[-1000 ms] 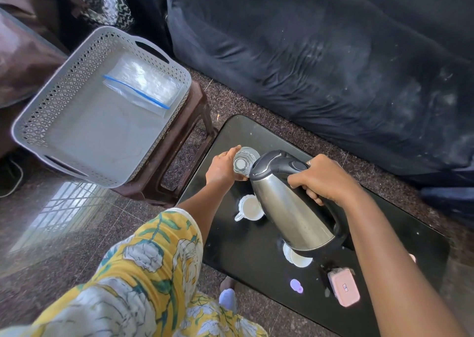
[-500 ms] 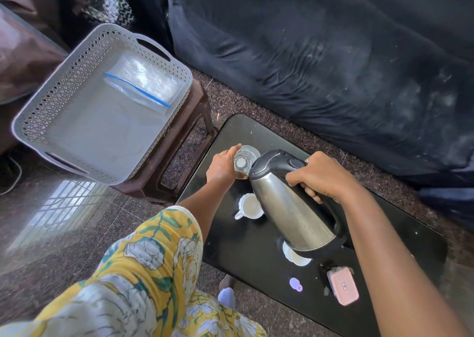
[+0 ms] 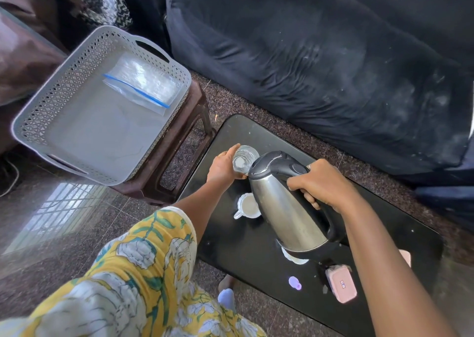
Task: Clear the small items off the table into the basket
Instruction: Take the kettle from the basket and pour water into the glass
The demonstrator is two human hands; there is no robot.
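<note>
My left hand (image 3: 223, 165) grips a clear drinking glass (image 3: 243, 159) standing near the far left end of the black table (image 3: 230, 247). My right hand (image 3: 324, 183) holds the black handle of a steel kettle (image 3: 284, 208), tilted and lifted above the table. A white cup (image 3: 247, 206) stands between my arms, partly behind the kettle. A white disc (image 3: 295, 257) shows under the kettle's base. A small purple item (image 3: 295, 283) and a pink case (image 3: 341, 283) lie near the table's front edge. The grey basket (image 3: 33, 113) holds a clear zip bag (image 3: 143, 85).
The basket rests on a dark brown stool (image 3: 184, 142) left of the table. A dark blue sofa (image 3: 320, 54) runs along the far side. My yellow floral clothing (image 3: 133, 280) fills the lower left. The floor is polished dark stone.
Both hands keep their grips. The kettle and glass have hardly shifted; the view has edged slightly.
</note>
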